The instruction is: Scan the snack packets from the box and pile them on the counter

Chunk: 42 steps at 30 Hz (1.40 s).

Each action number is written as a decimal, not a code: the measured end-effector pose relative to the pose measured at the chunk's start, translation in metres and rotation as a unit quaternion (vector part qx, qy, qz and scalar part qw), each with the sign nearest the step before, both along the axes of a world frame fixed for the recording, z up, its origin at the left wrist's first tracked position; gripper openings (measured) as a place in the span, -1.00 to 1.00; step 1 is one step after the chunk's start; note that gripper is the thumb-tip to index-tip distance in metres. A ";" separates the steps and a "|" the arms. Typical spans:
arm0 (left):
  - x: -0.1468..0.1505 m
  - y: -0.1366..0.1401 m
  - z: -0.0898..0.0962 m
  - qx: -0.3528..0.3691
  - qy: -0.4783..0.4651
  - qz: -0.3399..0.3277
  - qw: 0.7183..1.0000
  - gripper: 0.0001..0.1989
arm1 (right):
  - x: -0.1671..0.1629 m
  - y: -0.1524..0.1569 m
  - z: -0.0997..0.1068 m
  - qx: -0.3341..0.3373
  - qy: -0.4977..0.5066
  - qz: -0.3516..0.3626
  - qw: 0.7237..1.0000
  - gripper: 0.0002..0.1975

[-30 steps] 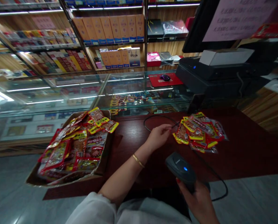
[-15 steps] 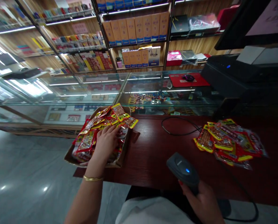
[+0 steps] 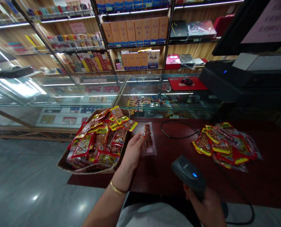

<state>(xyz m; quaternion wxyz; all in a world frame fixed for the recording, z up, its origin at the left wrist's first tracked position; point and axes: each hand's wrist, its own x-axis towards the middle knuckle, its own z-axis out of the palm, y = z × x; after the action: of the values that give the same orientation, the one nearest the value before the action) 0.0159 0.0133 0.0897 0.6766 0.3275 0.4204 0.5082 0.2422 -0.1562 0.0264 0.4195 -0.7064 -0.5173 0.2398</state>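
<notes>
Pinched by its left edge, a clear snack packet (image 3: 149, 138) with reddish-brown food inside is in my left hand (image 3: 132, 151), over the dark red table. To the left of that hand stands an open cardboard box (image 3: 95, 171) full of red and yellow snack packets (image 3: 101, 135). My right hand (image 3: 208, 203) grips a dark barcode scanner (image 3: 189, 175) by its handle, near the table's front edge. A blue light glows on top of the scanner. Further right lies a loose pile of snack packets (image 3: 223, 145) on the table.
A glass display counter (image 3: 102, 97) runs behind the table (image 3: 164, 167). On it are a red mouse pad (image 3: 199, 84) with a mouse (image 3: 186, 81) and a dark machine (image 3: 244, 85). A black cable (image 3: 175, 138) loops across the tabletop. Stocked shelves (image 3: 135, 45) line the back.
My left hand has come out of the box and moved right, now holding a clear snack packet over the table. My right hand still holds the scanner in nearly the same place.
</notes>
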 end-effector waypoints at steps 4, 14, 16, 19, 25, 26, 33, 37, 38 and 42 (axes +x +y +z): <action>0.027 0.028 -0.037 -0.147 -0.137 -0.100 0.974 -0.76 | -0.001 -0.001 0.007 0.014 0.005 -0.007 1.000 -0.39; 0.016 0.040 -0.071 -0.180 -0.184 -0.186 0.948 -0.68 | 0.000 0.002 0.013 0.012 -0.004 -0.013 1.000 -0.39; 0.017 0.040 -0.073 -0.165 -0.137 -0.167 0.962 -0.69 | -0.001 0.003 0.012 0.010 -0.006 -0.011 1.000 -0.39; 0.018 0.041 -0.073 -0.110 -0.043 -0.150 0.982 -0.59 | -0.002 0.004 0.010 0.014 -0.010 -0.008 1.000 -0.38; 0.018 0.040 -0.072 -0.055 0.062 -0.205 0.975 -0.53 | 0.003 0.003 0.006 0.007 -0.004 -0.011 1.000 -0.39; 0.018 0.039 -0.073 -0.053 0.075 -0.202 0.975 -0.58 | 0.004 0.003 0.005 0.002 -0.002 -0.013 1.000 -0.40; 0.022 0.039 -0.075 -0.048 0.115 -0.201 0.972 -0.53 | 0.006 0.003 0.000 -0.013 -0.010 -0.033 0.999 -0.42; 0.022 0.041 -0.077 -0.051 0.120 -0.201 0.971 -0.53 | 0.008 0.005 -0.002 -0.022 -0.016 -0.025 0.999 -0.44; 0.021 0.041 -0.078 -0.047 0.120 -0.202 0.971 -0.52 | 0.009 0.006 -0.003 -0.025 -0.019 -0.025 0.999 -0.43; 0.021 0.043 -0.082 -0.028 0.134 -0.203 0.970 -0.49 | 0.014 0.007 -0.008 -0.030 -0.050 -0.014 0.998 -0.43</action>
<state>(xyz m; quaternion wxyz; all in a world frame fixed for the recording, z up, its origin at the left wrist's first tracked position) 0.0367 0.0567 0.0074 0.7121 0.4522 0.4457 0.2996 0.2566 -0.1492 0.0182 0.3751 -0.7371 -0.5199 0.2139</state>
